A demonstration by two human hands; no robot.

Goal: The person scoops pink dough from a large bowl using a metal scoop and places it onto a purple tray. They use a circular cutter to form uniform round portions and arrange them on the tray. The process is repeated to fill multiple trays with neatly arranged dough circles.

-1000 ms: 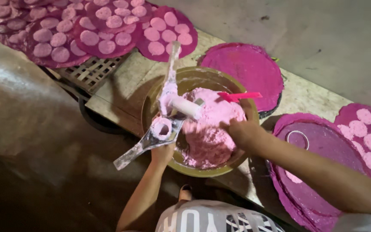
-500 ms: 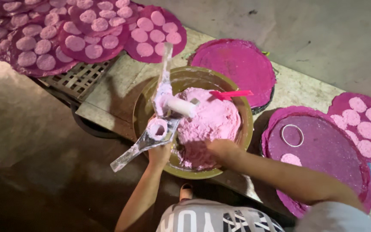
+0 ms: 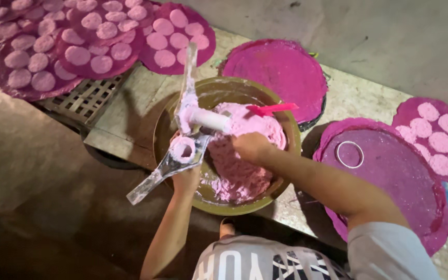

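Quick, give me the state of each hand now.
Left hand: closed on the metal press tool, holding it over the bowl.
Right hand: in the pink dough; grip cannot be told.

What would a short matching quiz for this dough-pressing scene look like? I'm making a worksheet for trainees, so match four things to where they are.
Things:
1. metal press
2. right hand
3. white ring
4. red spatula

Places:
A. lying on the purple mat to the right
B. resting on the pink dough
C. across the bowl rim, gripped by the left hand
D. stuck in the dough's far side

Pairs: 1-C, 2-B, 3-A, 4-D
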